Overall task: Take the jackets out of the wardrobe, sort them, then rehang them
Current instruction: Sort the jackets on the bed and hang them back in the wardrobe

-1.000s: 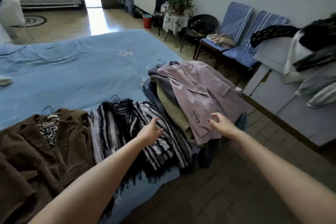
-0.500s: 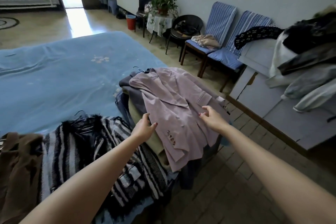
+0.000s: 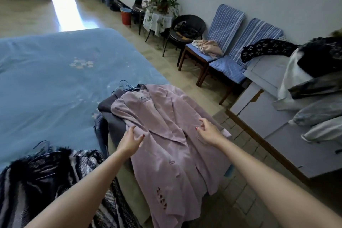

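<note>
1. Both hands are over the lilac jacket (image 3: 166, 135), top of a stack at the corner of the bed (image 3: 46, 79). Left hand (image 3: 130, 139): fingers spread and loosely bent, at the jacket's left sleeve edge, holding nothing. Right hand (image 3: 208, 131): fingers half-curled just above the front panel near the pocket, nothing gripped; contact unclear.
2. Step, as judged: pick this jacket off the pile for sorting. Best grip looks like both shoulders, or the hanger hooks (image 3: 124, 85) at the collar, so it lifts flat and the grey jacket (image 3: 112, 116) under it stays put.
3. Striped fringed jacket (image 3: 46, 176) lies separately at the lower left, on its own hanger.
4. Edges: the lilac hem and right sleeve hang off the bed's edge toward the floor (image 3: 249, 181); a sideways tug may slide the stack off.
5. Room: wide bare blue cover to the left for laying it out. Right side is tighter, with the grey cabinet (image 3: 277, 135) heaped with clothes and 2 striped chairs (image 3: 231, 29) beyond.
</note>
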